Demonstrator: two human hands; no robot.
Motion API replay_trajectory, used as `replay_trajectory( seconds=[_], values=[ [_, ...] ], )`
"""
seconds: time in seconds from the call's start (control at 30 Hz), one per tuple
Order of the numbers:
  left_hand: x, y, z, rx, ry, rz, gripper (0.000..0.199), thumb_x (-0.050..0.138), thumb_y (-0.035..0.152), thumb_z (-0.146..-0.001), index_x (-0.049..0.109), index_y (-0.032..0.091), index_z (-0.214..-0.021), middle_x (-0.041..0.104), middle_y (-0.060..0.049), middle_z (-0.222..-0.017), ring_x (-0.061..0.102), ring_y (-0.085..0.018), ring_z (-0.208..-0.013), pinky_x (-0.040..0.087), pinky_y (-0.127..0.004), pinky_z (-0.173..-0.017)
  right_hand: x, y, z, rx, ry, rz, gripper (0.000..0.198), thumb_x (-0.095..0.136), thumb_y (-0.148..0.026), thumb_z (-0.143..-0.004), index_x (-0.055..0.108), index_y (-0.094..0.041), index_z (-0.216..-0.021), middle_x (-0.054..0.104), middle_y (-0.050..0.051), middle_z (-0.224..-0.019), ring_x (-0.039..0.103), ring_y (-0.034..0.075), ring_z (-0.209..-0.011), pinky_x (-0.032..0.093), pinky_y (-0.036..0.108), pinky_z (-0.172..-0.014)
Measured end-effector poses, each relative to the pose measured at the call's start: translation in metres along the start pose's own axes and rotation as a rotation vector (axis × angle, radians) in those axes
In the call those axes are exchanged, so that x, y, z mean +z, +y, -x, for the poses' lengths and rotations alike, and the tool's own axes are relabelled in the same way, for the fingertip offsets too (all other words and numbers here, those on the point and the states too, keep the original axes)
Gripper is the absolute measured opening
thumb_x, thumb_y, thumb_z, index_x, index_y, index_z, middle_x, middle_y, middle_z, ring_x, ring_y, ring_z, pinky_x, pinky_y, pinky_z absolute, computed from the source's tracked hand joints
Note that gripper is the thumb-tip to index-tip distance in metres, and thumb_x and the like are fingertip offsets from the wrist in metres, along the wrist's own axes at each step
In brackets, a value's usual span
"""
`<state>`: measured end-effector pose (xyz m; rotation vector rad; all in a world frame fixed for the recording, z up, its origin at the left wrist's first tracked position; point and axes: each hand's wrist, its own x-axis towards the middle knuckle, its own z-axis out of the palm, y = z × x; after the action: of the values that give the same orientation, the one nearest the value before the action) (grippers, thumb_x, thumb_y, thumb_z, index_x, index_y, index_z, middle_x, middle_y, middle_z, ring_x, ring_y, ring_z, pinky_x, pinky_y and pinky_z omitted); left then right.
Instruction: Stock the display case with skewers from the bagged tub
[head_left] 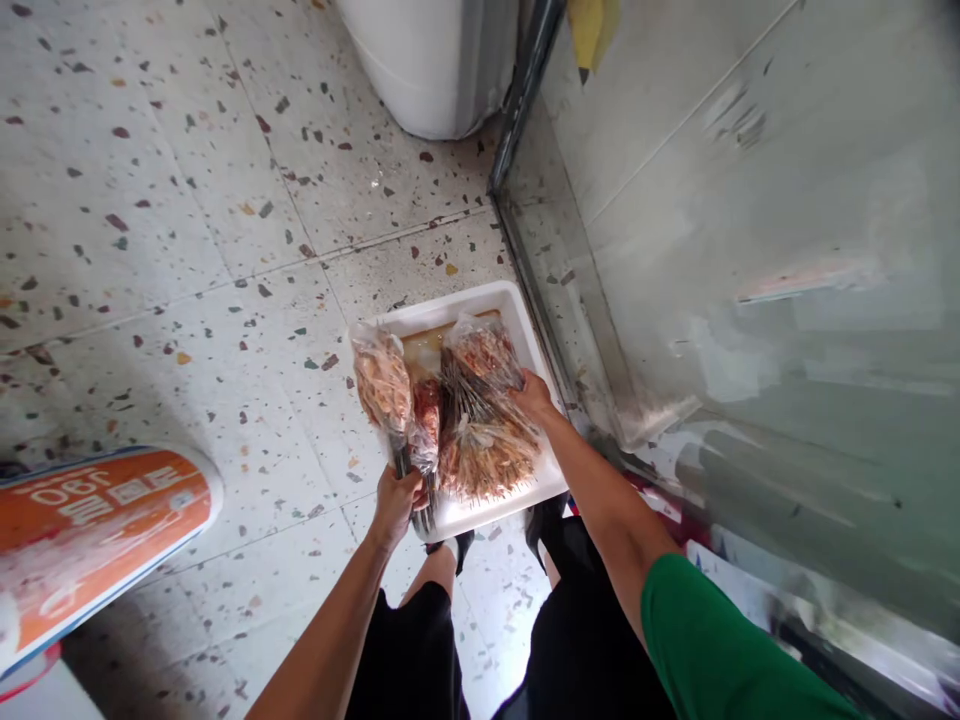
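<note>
A white tray (501, 297) lies on the floor in front of my feet, with bundles of meat skewers in clear plastic bags inside. My left hand (397, 505) is closed around the dark sticks of a bagged skewer bundle (381, 385), which sticks out over the tray's left edge. Beside that bundle lies a smaller, redder bag (426, 410). On the tray's right side, my right hand (534, 395) grips the plastic of another bag of skewers (484, 350). Below it a fanned bundle of skewers (484, 455) spreads toward me. Brownish liquid or a board shows at the tray's far end.
A glass panel (735, 220) with a dark metal frame (517, 110) borders the tray on the right. Farther off stands a white bin-like container (442, 60). An orange-labelled tub or box (105, 540) is at the left, on the speckled tile floor (225, 300).
</note>
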<state>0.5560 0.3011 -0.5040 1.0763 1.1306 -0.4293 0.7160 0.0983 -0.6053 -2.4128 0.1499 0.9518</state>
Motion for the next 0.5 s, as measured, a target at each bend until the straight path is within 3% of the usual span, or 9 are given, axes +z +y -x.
replay_trajectory(
  seconds=[0.07,0.17,0.23,0.33,0.5],
  values=[
    [0.001,-0.003,-0.002,0.016,0.002,0.024,0.027,0.057,0.016,-0.055,0.031,0.020,-0.050,0.029,0.009,-0.040,0.022,-0.003,-0.035,0.016,-0.017,-0.035,0.010,-0.003,0.019,-0.048,0.060,0.030,0.034,0.056,-0.023,-0.077,0.057,-0.013,-0.110,0.065,0.007,-0.097,0.059,0.019,-0.088,0.045,0.029,-0.080],
    [-0.003,-0.006,-0.004,0.017,-0.023,0.048,0.024,0.056,0.015,-0.055,0.033,0.020,-0.052,0.030,0.009,-0.041,0.023,-0.003,-0.035,0.016,-0.017,-0.035,0.031,-0.011,0.057,-0.193,0.213,0.113,0.043,0.056,-0.017,-0.074,0.054,-0.010,-0.116,0.059,0.012,-0.113,0.051,0.022,-0.108,0.038,0.033,-0.094],
    [-0.008,-0.006,-0.006,0.012,-0.061,0.081,0.023,0.056,0.013,-0.056,0.034,0.019,-0.054,0.027,0.010,-0.042,0.021,-0.003,-0.036,0.016,-0.017,-0.035,0.043,-0.019,0.079,-0.219,0.262,0.156,0.048,0.058,-0.016,-0.072,0.052,-0.010,-0.119,0.057,0.014,-0.117,0.046,0.024,-0.112,0.034,0.035,-0.098],
    [-0.015,-0.004,-0.008,0.008,-0.130,0.137,0.023,0.054,0.008,-0.055,0.034,0.019,-0.056,0.026,0.010,-0.044,0.021,-0.003,-0.037,0.016,-0.016,-0.036,0.056,-0.033,0.098,-0.160,0.269,0.204,0.043,0.057,-0.016,-0.073,0.052,-0.012,-0.116,0.058,0.013,-0.110,0.048,0.025,-0.105,0.035,0.038,-0.094],
    [-0.021,0.001,-0.014,-0.018,-0.168,0.164,0.024,0.052,0.004,-0.052,0.032,0.018,-0.055,0.025,0.010,-0.047,0.021,-0.002,-0.039,0.018,-0.015,-0.035,0.070,-0.054,0.093,-0.150,0.195,0.273,0.030,0.053,-0.017,-0.078,0.055,-0.012,-0.107,0.058,0.013,-0.105,0.048,0.025,-0.098,0.034,0.039,-0.089]
  ],
)
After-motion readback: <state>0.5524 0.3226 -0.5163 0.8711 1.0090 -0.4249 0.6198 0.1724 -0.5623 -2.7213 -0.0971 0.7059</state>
